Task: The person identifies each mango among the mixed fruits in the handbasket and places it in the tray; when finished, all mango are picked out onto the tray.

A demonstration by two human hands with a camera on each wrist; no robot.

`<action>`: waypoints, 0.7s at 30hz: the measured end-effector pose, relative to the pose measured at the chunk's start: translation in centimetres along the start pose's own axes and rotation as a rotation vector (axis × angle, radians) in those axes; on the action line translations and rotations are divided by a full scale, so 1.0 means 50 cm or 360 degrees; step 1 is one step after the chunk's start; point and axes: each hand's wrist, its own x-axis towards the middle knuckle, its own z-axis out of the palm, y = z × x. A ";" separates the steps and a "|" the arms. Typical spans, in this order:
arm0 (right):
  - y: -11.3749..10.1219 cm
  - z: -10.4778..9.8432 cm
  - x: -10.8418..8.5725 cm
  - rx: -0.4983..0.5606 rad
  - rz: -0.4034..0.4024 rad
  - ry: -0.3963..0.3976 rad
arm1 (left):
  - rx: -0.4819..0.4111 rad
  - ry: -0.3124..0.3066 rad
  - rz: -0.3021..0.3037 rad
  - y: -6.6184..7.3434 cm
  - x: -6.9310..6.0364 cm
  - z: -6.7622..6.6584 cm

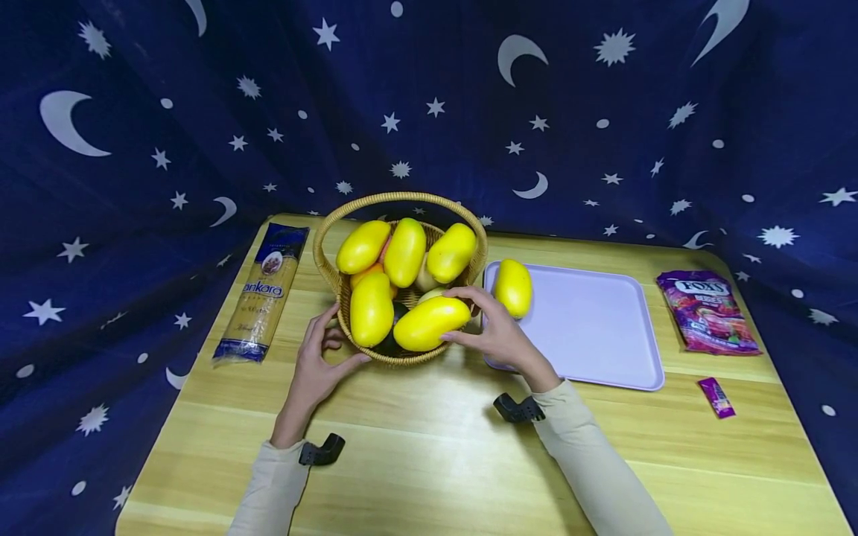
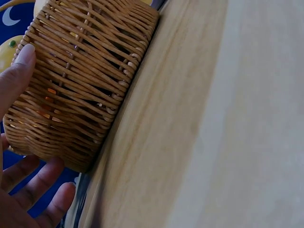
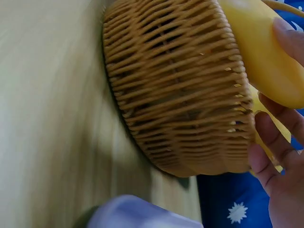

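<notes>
A wicker basket [image 1: 402, 360] with an arched handle stands on the table, heaped with several yellow mangoes [image 1: 372, 309]. Orange, pale and dark round things show partly beneath them. My left hand [image 1: 320, 368] holds the basket's front left side, its thumb on the wicker near the rim and its other fingers round the side. With thumb and fingers, my right hand [image 1: 503, 335] pinches one mango [image 1: 425, 326] at the basket's front right. In the right wrist view this mango [image 3: 266, 52] lies over the rim, and some fingers are beside the wicker.
Right of the basket lies a lilac tray [image 1: 590, 327], with another mango [image 1: 513, 289] at its left edge. A pasta packet [image 1: 261, 298] lies to the left. At the far right are a purple Fox's candy bag [image 1: 709, 313] and a small purple wrapped candy [image 1: 716, 397].
</notes>
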 end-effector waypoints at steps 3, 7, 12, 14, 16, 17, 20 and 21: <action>-0.002 -0.013 -0.005 -0.0002 -0.0011 0.0011 | -0.0003 -0.0001 0.0000 -0.001 -0.001 0.000; -0.005 -0.040 -0.017 0.0006 -0.0046 0.0035 | -0.0014 0.0000 0.0014 -0.002 -0.002 0.000; -0.004 -0.081 -0.036 -0.0007 -0.0046 0.0067 | -0.0010 0.0002 0.0016 -0.004 -0.002 0.001; 0.000 -0.099 -0.046 -0.0035 -0.0027 0.0083 | -0.0004 0.0006 0.0006 -0.003 -0.003 0.001; 0.004 -0.118 -0.055 -0.0062 0.0002 0.0100 | -0.0007 0.0014 -0.0008 -0.002 -0.003 0.002; 0.007 -0.128 -0.059 -0.0080 0.0016 0.0109 | -0.0011 0.0016 -0.0015 -0.002 -0.002 0.002; 0.016 -0.156 -0.071 -0.0130 0.0040 0.0137 | -0.0008 0.0022 -0.0019 -0.001 -0.001 0.003; 0.018 -0.165 -0.074 -0.0145 0.0049 0.0142 | -0.0003 0.0022 -0.0015 -0.001 -0.001 0.003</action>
